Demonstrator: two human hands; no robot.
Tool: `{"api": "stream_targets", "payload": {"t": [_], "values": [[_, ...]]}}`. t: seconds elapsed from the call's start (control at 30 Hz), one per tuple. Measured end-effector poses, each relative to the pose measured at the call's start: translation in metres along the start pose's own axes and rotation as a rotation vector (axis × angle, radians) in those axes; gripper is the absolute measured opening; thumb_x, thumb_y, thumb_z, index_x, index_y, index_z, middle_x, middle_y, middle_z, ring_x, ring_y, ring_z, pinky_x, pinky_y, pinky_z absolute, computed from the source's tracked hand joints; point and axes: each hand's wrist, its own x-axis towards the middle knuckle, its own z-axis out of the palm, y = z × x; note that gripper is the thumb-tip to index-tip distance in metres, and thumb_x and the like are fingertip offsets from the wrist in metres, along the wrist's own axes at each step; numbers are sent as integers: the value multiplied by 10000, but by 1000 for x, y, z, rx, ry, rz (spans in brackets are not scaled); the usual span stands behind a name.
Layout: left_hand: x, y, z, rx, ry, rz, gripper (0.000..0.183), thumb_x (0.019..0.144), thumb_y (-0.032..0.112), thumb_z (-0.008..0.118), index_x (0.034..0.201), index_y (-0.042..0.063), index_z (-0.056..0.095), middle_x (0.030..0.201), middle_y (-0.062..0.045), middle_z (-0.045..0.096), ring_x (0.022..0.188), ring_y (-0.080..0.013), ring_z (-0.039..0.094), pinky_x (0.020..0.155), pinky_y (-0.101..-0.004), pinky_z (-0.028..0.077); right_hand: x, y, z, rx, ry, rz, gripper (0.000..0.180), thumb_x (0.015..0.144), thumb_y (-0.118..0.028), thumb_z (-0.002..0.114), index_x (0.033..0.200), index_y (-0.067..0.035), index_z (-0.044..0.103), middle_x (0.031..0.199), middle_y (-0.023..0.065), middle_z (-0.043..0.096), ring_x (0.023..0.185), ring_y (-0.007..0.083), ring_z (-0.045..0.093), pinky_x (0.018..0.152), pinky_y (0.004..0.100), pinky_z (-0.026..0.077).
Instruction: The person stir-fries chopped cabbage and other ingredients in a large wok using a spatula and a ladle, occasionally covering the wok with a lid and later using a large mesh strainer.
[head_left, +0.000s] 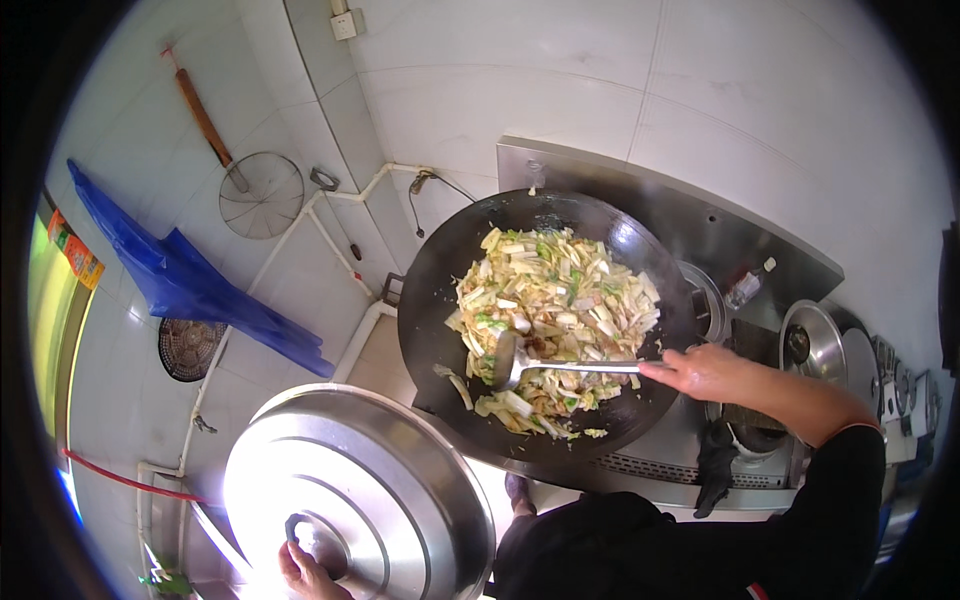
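My right hand (696, 372) grips the handle of a long metal wok spatula (585, 366). Its blade rests among chopped cabbage (555, 300) heaped in a large black wok (427, 300). Some browned bits and green leaf pieces show in the heap. My left hand (309, 574) is at the bottom of the view, with its fingers on the dark knob of a big domed metal lid (420, 480). The lid is held beside the wok, at its lower left. Glare whitens much of its top.
A steel cooktop with a raised back panel (600, 172) surrounds the wok's right side. A bottle (750, 283), a metal bowl (814, 337) and a black cloth (716, 465) are at right. A wire skimmer (261, 195) and blue plastic sheeting (195, 277) hang on the left wall.
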Motion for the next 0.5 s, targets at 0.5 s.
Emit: {"api": "stream_targets", "payload": {"t": [0.5], "values": [[-13,24,12,12,-18,56,470,945,323,556,1168,-87,613,1048,-243,656,892,-298,649,764,-363,541,-31,-23,1,-116,107,6,604,866,-96,543,1453,-166,418,885,90,504,595,169,591,440,298,516]]}}
